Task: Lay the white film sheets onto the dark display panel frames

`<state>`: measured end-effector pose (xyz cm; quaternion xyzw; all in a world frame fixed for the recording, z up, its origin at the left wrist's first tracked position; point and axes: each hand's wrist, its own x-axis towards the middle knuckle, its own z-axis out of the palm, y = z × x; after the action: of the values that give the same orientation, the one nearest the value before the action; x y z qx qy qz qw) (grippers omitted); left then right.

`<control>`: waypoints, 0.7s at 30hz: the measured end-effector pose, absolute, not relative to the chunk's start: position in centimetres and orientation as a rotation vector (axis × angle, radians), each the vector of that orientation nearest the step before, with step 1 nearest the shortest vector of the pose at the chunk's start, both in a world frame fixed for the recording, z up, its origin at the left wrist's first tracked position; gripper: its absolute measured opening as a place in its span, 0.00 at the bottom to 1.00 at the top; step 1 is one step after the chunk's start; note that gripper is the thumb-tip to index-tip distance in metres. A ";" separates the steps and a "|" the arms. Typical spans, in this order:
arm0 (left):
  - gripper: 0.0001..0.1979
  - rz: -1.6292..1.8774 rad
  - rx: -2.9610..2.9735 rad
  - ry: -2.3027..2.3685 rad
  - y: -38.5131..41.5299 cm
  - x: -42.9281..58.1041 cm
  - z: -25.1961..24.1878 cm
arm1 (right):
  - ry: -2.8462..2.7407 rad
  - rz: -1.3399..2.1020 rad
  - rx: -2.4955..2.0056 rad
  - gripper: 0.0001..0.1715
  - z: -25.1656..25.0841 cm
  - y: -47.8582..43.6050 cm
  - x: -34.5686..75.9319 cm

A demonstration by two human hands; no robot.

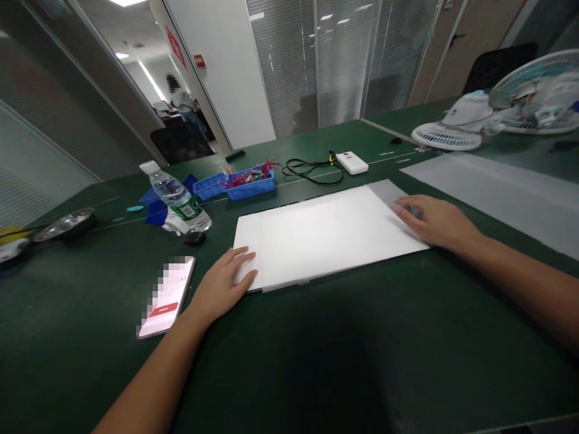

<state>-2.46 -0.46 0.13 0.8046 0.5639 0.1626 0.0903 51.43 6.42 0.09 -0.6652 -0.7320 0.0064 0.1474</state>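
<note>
A white rectangular sheet [325, 235] lies flat on the dark green table [289, 349] in front of me. My left hand [224, 286] rests on its near left corner, fingers stretched out flat. My right hand [432, 222] lies on its far right corner, fingers flat and pressing a grey translucent strip [386, 191] that sticks out there. Neither hand grips anything.
A phone [166, 296] lies left of my left hand. Behind it stand a water bottle [175, 199], blue trays [246, 184] with red bits, a black cable [312, 170] and a white box [351, 163]. Fans [474, 120] and another pale sheet [497, 193] are at right.
</note>
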 end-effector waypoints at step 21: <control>0.42 0.419 2.412 1.615 -0.6 -2.9 0.2 | -1.718 0.091 -2.231 0.46 0.8 6.6 52.5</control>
<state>-2.94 -0.64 0.19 0.8179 0.5477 0.1421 0.1042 52.50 6.64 0.80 -0.7816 -0.6016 0.0318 0.1615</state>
